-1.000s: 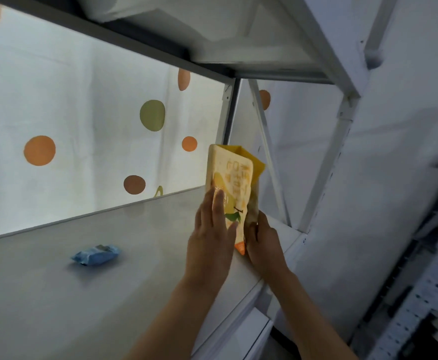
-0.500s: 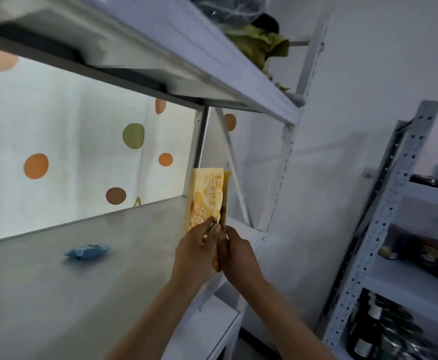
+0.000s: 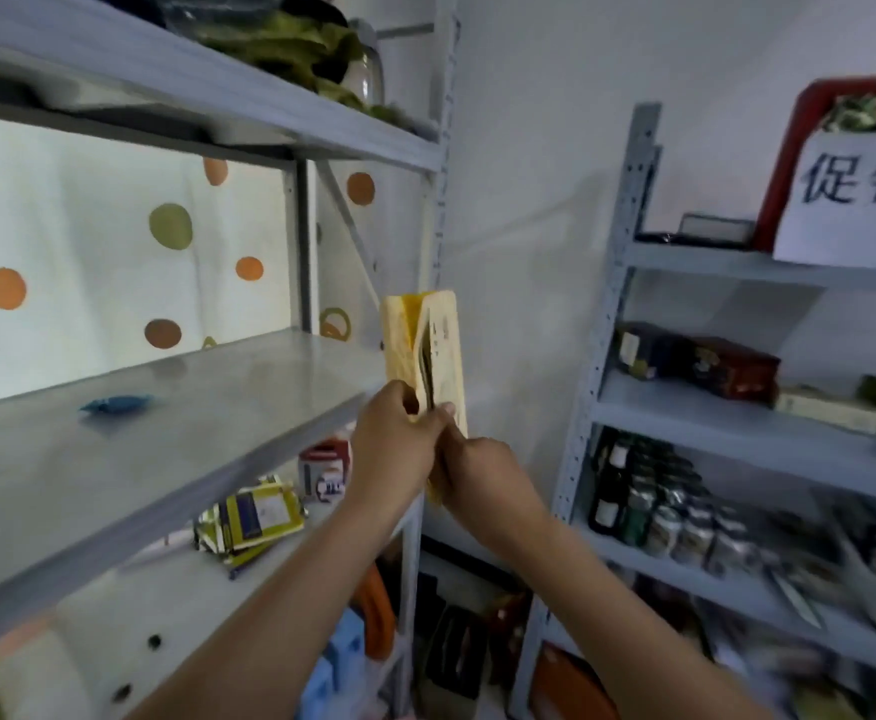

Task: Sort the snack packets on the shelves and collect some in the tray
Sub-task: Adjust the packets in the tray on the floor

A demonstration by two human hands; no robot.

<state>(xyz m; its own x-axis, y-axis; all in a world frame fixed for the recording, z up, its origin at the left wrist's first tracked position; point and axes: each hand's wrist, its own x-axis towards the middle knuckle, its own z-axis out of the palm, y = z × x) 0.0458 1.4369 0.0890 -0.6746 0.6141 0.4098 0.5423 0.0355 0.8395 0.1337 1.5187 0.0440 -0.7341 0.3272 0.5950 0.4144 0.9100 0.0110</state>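
Two or three yellow snack packets (image 3: pixel 422 350) stand upright in a stack, held off the right end of the grey shelf (image 3: pixel 165 439). My left hand (image 3: pixel 391 449) grips the stack's lower left side with the thumb over its front. My right hand (image 3: pixel 482 470) holds the lower right edge from behind. A small blue packet (image 3: pixel 113 403) lies alone on the shelf to the left. Yellow and blue packets (image 3: pixel 251 522) lie in a loose pile on the shelf below.
A second grey rack (image 3: pixel 617 283) stands at the right with boxes (image 3: pixel 701 363), bottles and jars (image 3: pixel 654 506), and a red tray (image 3: pixel 810 122) behind a white paper sign. Green packets (image 3: pixel 290 39) sit on the top shelf. A spotted curtain (image 3: pixel 113 262) hangs behind.
Both hands have carried the yellow packets rightward, off the shelf's end. The view has swung right and down, bringing the second rack and lower shelves into sight.
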